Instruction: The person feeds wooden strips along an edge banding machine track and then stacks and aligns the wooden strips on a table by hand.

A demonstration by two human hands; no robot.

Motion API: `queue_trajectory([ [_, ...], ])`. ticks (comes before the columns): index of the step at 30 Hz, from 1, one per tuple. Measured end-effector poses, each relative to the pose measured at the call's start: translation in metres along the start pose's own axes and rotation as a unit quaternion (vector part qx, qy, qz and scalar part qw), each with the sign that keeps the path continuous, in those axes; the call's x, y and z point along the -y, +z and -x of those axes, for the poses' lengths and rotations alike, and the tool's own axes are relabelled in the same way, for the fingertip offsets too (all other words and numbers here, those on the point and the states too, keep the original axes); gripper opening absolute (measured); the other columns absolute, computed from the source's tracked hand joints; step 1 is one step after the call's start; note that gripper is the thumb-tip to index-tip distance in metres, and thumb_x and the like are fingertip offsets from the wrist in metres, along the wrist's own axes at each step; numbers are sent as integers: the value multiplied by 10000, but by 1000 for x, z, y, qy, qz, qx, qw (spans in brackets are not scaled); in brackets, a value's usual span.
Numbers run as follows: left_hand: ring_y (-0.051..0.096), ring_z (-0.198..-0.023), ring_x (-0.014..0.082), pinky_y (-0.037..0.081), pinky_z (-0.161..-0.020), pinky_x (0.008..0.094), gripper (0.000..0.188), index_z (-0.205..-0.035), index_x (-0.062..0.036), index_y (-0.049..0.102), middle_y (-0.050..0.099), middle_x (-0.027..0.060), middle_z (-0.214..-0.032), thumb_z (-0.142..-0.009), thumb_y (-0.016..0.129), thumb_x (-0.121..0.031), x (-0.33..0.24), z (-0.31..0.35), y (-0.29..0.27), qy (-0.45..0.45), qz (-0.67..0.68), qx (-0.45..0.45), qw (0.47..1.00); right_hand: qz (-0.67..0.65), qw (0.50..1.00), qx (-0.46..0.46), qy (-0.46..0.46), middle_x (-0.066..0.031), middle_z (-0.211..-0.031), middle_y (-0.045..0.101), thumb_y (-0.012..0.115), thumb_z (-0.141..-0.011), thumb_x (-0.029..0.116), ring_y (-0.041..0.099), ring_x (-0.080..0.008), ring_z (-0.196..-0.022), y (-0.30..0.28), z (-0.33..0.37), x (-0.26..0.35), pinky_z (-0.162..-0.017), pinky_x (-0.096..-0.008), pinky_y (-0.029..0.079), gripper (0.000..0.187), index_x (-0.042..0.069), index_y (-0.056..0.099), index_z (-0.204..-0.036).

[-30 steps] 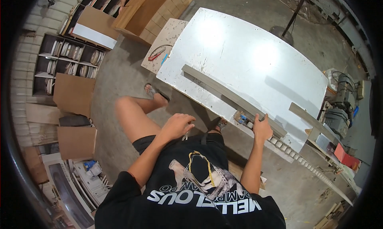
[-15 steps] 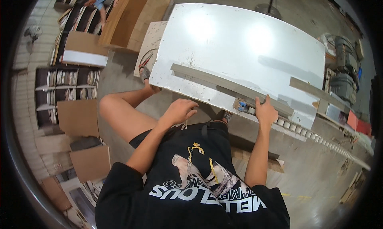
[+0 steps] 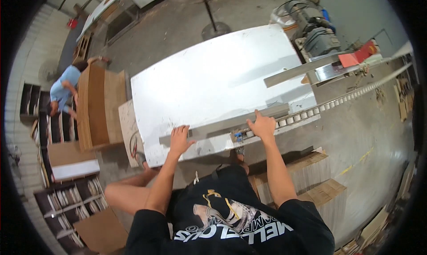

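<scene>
A long grey strip (image 3: 213, 129) lies along the near side of a white tabletop (image 3: 209, 72). Near its left end, my left hand (image 3: 180, 141) is closed over it, fingers across the top and thumb toward the near side. Farther right, my right hand (image 3: 263, 126) grips the same strip, its index finger reaching over the top and the other fingers curled. Just left of that hand sits a small fitting with a blue part (image 3: 239, 136). A pale segmented track (image 3: 331, 104) runs from beside my right hand toward the far right.
A second grey strip (image 3: 289, 75) overhangs the table's right side, near a red sheet (image 3: 358, 54) and grey machinery (image 3: 318, 35). Stacked boards (image 3: 320, 190) stand at the lower right. At left, a person in light blue (image 3: 66, 86) bends beside a wooden cabinet (image 3: 95, 108).
My left hand has come down from above my lap onto the grey strip's left part. My right hand stays on the strip. The whole view has swung, bringing the person and cabinet further in.
</scene>
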State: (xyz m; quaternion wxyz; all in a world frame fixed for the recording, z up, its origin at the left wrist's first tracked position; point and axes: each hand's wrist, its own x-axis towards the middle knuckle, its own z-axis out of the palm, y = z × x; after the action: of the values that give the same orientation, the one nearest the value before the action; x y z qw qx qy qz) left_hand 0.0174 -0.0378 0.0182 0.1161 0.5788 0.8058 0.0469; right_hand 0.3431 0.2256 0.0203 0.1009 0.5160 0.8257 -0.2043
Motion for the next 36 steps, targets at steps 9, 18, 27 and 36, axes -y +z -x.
queue_trajectory([
  [9, 598, -1212, 405, 417, -1083, 524, 563, -1237, -29, 704, 694, 202, -1224, -931, 721, -501, 79, 24, 34, -66, 106, -47, 991, 9, 1000, -14, 1, -185, -826, 758, 597, -934, 610, 716, -398, -834, 3, 5, 1, -902, -496, 486, 749, 123, 571, -1502],
  [18, 690, -1052, 398, 538, -937, 462, 587, -1231, 54, 675, 715, 255, -1141, -908, 770, -427, 184, 49, 61, -439, 217, -23, 872, -9, 1000, -19, 7, -184, -880, 766, 595, -942, 576, 733, -348, -872, 1, 7, 6, -896, -474, 464, 709, 113, 578, -1479],
  [27, 681, -1012, 340, 532, -923, 431, 607, -1225, 89, 642, 712, 237, -1105, -954, 751, -443, 179, 44, 66, -444, 273, -57, 852, -22, 1000, -14, 17, -140, -837, 756, 585, -944, 526, 725, -331, -857, -3, 6, 7, -913, -478, 440, 701, 73, 569, -1478],
  [36, 577, -1291, 411, 441, -1111, 487, 572, -1372, 86, 590, 617, 271, -1378, -1044, 662, -377, 97, -51, 17, -237, 106, -163, 952, -49, 998, -40, 21, -162, -854, 758, 581, -932, 488, 733, -329, -888, 8, 7, 4, -975, -482, 448, 650, 56, 612, -1416],
])
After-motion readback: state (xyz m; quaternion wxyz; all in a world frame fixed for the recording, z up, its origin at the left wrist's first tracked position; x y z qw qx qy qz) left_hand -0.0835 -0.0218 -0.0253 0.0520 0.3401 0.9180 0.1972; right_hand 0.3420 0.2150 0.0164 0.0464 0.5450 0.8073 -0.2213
